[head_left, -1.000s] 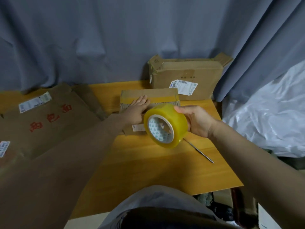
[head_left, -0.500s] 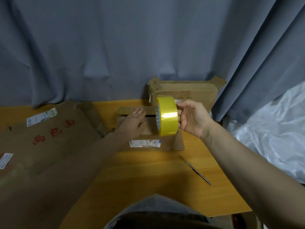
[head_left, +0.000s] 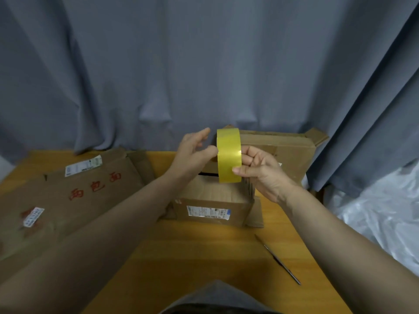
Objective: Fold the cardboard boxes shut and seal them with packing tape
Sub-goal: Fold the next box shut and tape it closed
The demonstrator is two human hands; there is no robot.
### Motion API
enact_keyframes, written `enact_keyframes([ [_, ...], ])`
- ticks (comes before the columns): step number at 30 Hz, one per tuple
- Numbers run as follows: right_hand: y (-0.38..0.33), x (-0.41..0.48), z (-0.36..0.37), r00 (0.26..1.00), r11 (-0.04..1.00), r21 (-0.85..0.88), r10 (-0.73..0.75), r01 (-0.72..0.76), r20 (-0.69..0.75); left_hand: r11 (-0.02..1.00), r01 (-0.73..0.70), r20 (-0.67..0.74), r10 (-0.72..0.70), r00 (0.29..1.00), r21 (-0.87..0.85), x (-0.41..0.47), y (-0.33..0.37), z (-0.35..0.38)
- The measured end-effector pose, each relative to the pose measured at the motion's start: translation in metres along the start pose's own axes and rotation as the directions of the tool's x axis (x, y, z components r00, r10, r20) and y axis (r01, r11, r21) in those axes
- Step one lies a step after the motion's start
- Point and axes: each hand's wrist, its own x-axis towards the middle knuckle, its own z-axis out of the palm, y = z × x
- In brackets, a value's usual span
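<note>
Left hand (head_left: 195,152) lifted to one tape roll (head_left: 228,155), right hand (head_left: 258,171) gripping, three boxes

A roll of yellow packing tape (head_left: 229,155) is held edge-on in the right hand (head_left: 260,171), above a small cardboard box (head_left: 213,200) on the wooden table (head_left: 192,250). The roll's left edge is touched by the left hand (head_left: 195,152), fingers spread. A thin metal tool (head_left: 277,259) is seen near the box, a flattened carton (head_left: 74,189) at left, and a larger box (head_left: 278,152) against the grey curtain (head_left: 204,64).
</note>
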Motion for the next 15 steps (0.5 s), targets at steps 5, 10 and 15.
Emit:
enact_keyframes([
  [5,0.0,0.002,0.001,1.0,0.994,-0.11,-0.017,0.018,0.008,0.939,-0.236,0.03,0.236,0.971,0.248,0.003,0.004,-0.009],
  [10,0.0,0.007,0.002,1.0,0.99,-0.141,0.011,-0.011,-0.001,0.877,-0.33,-0.024,0.36,0.933,0.351,0.009,-0.001,-0.013],
  [15,-0.001,0.009,0.005,0.999,0.986,-0.165,0.034,-0.033,-0.001,0.757,-0.428,0.003,0.49,0.871,0.493,0.007,0.0,-0.016],
])
